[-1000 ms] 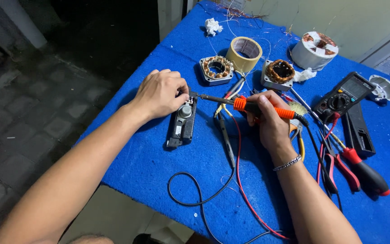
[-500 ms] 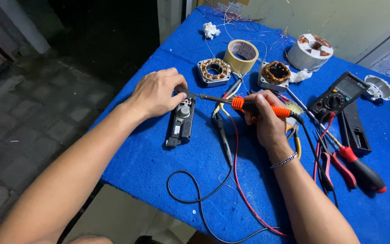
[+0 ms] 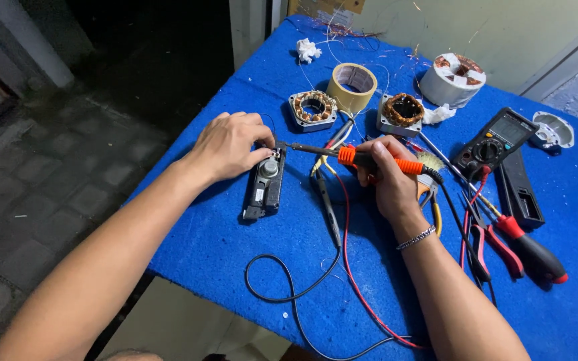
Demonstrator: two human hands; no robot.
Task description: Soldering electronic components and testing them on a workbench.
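The worktop (image 3: 235,234) wears a bright blue cloth, and on it lies a dark grey speaker (image 3: 264,185) with a silvery disc. The soldering iron (image 3: 362,158) is black with orange bands — its cord black, beside a red wire (image 3: 350,254). The tape roll (image 3: 352,87) is tan, the meter (image 3: 494,142) black, the screwdriver (image 3: 533,251) red and black — copper windings glint in the grey motor parts (image 3: 313,109).

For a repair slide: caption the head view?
Right hand holds soldering iron to black part steadied by left hand on blue table.

The left hand (image 3: 230,144) hides the speaker's (image 3: 264,184) top end.
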